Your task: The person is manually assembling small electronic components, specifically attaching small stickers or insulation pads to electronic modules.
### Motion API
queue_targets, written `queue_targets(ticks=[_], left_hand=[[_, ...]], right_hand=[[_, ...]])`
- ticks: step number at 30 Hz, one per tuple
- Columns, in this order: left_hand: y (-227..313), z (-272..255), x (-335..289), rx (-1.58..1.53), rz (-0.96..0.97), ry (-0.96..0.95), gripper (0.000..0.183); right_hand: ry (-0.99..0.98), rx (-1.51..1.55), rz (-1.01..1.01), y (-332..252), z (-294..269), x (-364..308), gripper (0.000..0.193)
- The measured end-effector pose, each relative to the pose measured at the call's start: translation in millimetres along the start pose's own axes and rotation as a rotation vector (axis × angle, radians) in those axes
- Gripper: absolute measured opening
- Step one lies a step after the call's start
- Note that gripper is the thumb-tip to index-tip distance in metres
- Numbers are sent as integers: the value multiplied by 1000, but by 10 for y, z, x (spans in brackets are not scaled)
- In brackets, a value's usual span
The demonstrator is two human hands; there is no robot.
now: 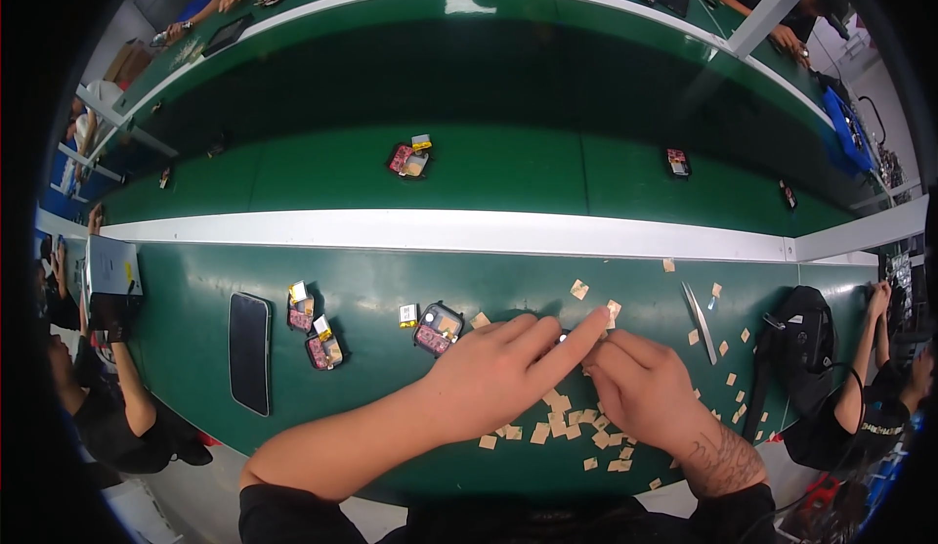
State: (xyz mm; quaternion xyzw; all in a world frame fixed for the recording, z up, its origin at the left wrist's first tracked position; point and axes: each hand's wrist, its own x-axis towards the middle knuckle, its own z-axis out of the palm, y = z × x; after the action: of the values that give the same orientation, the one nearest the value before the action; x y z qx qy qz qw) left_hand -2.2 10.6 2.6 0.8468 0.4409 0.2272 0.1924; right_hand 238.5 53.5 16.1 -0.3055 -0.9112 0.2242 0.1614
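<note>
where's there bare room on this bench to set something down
Bare: the green tabletop left of the black phone, and the strip between the white rail and the opened device by the left hand. Crowded: below and around the right hand, where tan squares lie scattered.

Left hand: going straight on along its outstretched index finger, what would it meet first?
The left hand would probably first meet the small beige square right ahead of it; whether they already touch is unclear.
</note>
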Motion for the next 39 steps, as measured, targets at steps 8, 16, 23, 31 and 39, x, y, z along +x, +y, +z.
queue_targets(ticks=[8,16,23,31,39], left_hand=[[48,6,-2,75,90,67,83],[54,32,-7,-86,-77,82,90],[67,2,-30,-78,-111,55,97],[40,24,-34,-130,-77,22,94],[3,92,-61,-106,-69,71,49]], right_hand=[[21,-124,-17,-95,-62,-18,36],[-8,273,136,119,14,-20,19],[153,427,91,291,-24,15,31],[64,303,40,179,34,78,36],[8,405,141,129,25,69,25]])
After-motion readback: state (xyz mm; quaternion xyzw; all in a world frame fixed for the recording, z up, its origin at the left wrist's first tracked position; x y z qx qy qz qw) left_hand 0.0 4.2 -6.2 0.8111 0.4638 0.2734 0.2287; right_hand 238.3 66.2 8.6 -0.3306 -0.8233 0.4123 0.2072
